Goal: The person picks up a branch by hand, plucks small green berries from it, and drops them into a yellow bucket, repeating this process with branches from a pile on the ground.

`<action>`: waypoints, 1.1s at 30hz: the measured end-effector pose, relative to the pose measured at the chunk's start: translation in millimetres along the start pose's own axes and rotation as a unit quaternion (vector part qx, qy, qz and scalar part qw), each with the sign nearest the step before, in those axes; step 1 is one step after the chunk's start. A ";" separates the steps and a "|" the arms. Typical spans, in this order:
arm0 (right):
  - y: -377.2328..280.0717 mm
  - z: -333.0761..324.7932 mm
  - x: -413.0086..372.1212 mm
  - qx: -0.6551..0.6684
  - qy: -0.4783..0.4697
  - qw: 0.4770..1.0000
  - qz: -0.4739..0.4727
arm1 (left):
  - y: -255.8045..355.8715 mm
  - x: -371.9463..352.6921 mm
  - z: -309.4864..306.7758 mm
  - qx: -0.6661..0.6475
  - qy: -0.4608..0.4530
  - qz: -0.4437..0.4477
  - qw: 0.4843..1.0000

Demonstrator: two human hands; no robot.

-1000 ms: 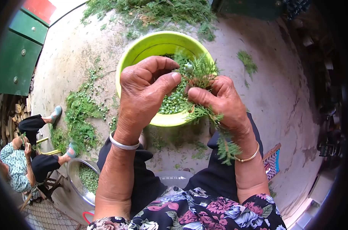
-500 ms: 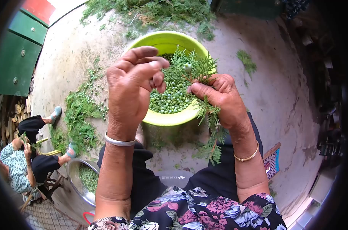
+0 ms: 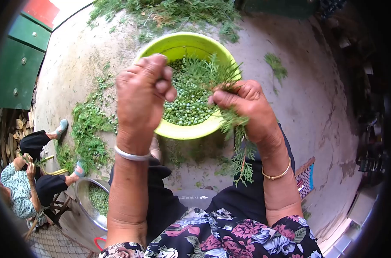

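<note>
Centre frame: right hand [image 3: 247,107] grips a sprig [image 3: 243,160] over the bowl [image 3: 182,131]. Left hand [image 3: 139,96] is curled closed above the seeds [image 3: 189,103], contents hidden. Seeds cover the bowl's bottom. Greenery [image 3: 169,13] lies heaped on the floor [image 3: 311,107] at top and left, apparently unpicked.

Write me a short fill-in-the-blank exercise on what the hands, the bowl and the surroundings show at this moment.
1. The right hand, a gold bangle at its wrist, grips a feathery green sprig; the left hand wears a ____ bangle.
2. The round lime-green plastic bowl below both hands holds small round ____ seeds.
3. A second person sits by a round metal basin at the ____ edge of the view.

Missing words: silver; green; left.
</note>
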State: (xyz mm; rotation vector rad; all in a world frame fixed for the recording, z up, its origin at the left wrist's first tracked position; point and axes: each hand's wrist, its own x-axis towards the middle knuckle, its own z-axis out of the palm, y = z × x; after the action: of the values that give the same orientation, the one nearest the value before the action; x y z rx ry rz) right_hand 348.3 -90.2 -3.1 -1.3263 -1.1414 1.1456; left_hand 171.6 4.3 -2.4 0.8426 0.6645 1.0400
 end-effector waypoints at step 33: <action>8.3 -68.3 6.1 0.121 0.330 0.932 0.095 | -32.4 -13.2 -21.1 0.555 -0.193 -0.174 0.790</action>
State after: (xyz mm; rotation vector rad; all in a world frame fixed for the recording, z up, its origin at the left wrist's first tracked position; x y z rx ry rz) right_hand 417.2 -91.5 -8.4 -1.4844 -0.3766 0.8314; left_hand 164.8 -10.5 -39.8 1.8044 1.0266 0.0102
